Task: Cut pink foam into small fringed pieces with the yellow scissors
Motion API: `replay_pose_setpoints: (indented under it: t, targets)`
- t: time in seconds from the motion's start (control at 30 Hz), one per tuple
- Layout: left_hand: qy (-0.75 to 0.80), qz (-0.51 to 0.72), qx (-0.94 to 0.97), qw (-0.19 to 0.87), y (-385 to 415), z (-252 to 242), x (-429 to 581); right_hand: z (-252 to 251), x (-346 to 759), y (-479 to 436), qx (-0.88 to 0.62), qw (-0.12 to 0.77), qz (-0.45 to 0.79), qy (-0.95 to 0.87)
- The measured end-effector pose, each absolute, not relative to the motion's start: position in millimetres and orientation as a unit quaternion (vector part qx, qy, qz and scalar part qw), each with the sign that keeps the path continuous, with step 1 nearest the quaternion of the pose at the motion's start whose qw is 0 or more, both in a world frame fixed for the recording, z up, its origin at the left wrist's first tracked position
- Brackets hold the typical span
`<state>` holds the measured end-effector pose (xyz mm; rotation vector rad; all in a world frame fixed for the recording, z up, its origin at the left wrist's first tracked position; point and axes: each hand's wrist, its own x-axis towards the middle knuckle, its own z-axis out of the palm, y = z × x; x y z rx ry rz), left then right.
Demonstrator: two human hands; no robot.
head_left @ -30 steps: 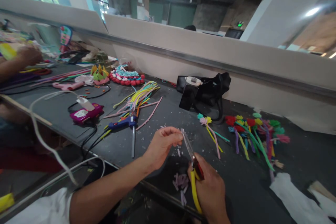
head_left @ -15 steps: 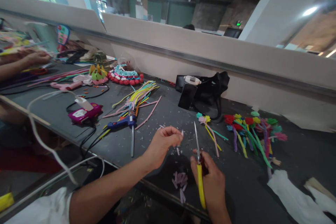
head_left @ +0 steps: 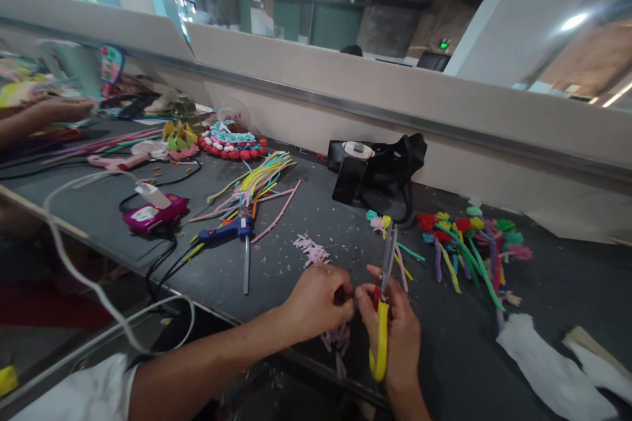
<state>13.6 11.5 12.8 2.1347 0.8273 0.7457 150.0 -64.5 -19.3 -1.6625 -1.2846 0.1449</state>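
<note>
My right hand is closed round yellow-handled scissors, blades pointing up and away from me. My left hand is curled shut beside it near the table's front edge; its fingertips meet the right hand and what they pinch is hidden. Small pale purple cut pieces lie under both hands, and another heap of pink snippets lies just beyond the left hand.
A blue glue gun and loose pipe cleaners lie to the left. Finished pipe-cleaner flowers lie to the right, a black bag behind. Another person's hand works at far left. White cables hang off the table edge.
My left hand dropped from above the table down to the front edge and closed against the right hand. The scissors swung upright and shifted right.
</note>
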Motion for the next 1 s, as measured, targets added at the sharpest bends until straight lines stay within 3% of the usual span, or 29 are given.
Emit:
replay_pose_setpoints:
  t: [0.2,0.4,0.7,0.83,1.0]
  targets:
    - [0.335,0.195,0.63,0.672,22.2,10.5,13.5,-9.0,146.9,-66.5,-0.691,0.508,0.103,-0.503]
    - [0.312,0.173,0.516,0.779,27.2,8.7,12.3,-6.2,144.3,-66.5,-0.686,0.543,0.161,-0.457]
    - [0.291,0.134,0.382,0.867,24.7,6.0,15.1,-6.3,144.7,-66.1,-0.688,0.544,0.16,-0.453]
    - [0.287,0.252,0.363,0.85,27.7,9.5,14.9,-13.3,146.5,-66.8,-0.702,0.514,0.046,-0.491]
    - [0.268,0.402,0.364,0.796,35.8,15.4,11.2,-35.1,149.0,-68.3,-0.716,0.394,-0.09,-0.569]
